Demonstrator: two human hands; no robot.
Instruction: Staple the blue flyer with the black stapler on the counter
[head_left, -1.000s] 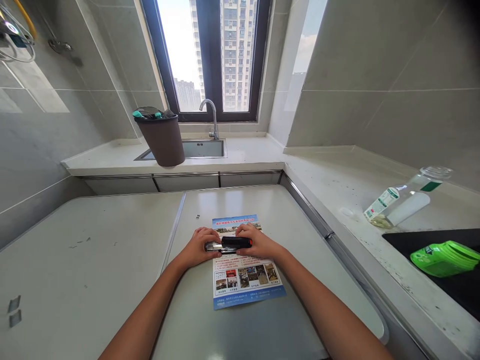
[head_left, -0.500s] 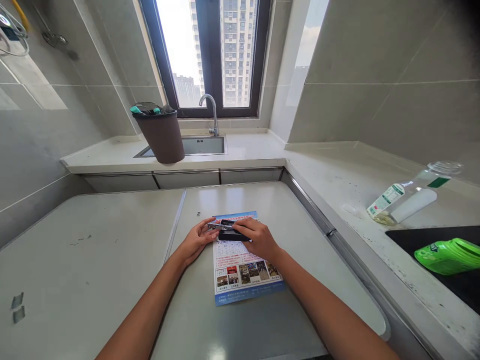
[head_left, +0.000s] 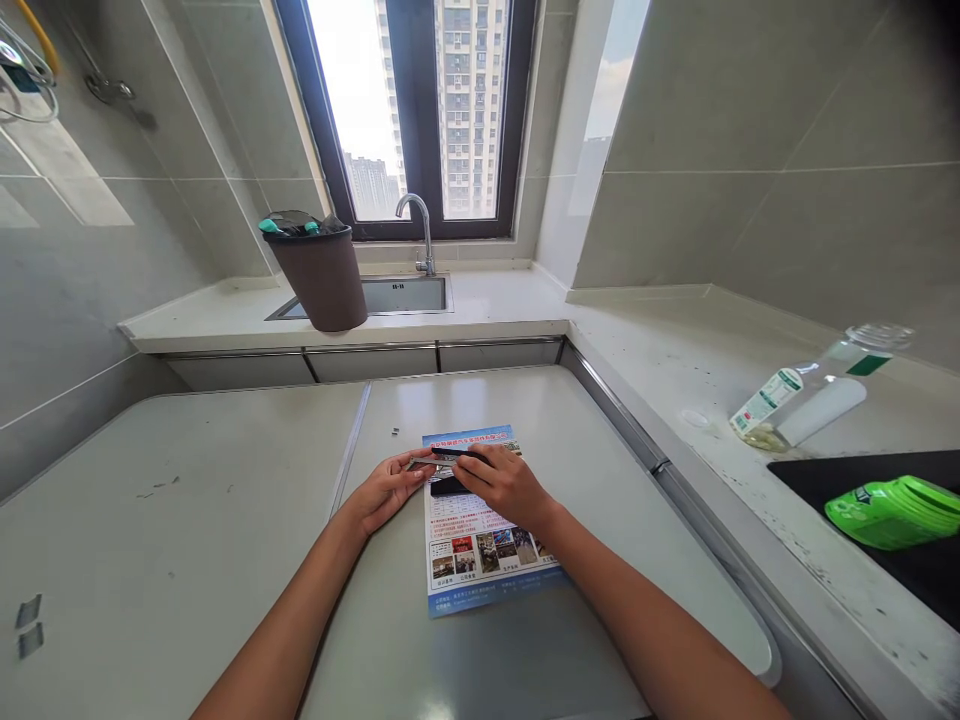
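Observation:
A black stapler with a silver metal rail is spread apart above a printed leaflet. My right hand is closed around its black body from the right. From the left, the fingers of my left hand pinch the front end of the metal rail. The fingers of both hands partly cover the stapler. Beneath them the leaflet lies flat, with a blue border, red text and small photos, its right side hidden by my right forearm. Two tiny metal pieces, perhaps staples, lie beyond my left hand.
A pale tabletop carries grey tape-like patches at left. Behind it, a brown bin stands by a sink with a faucet. On the right counter are a clear bottle and a green pouch.
The stapler's parts are spread wider, with the upper black part and rail turned at an angle to the lower one. My right hand has moved slightly left and down.

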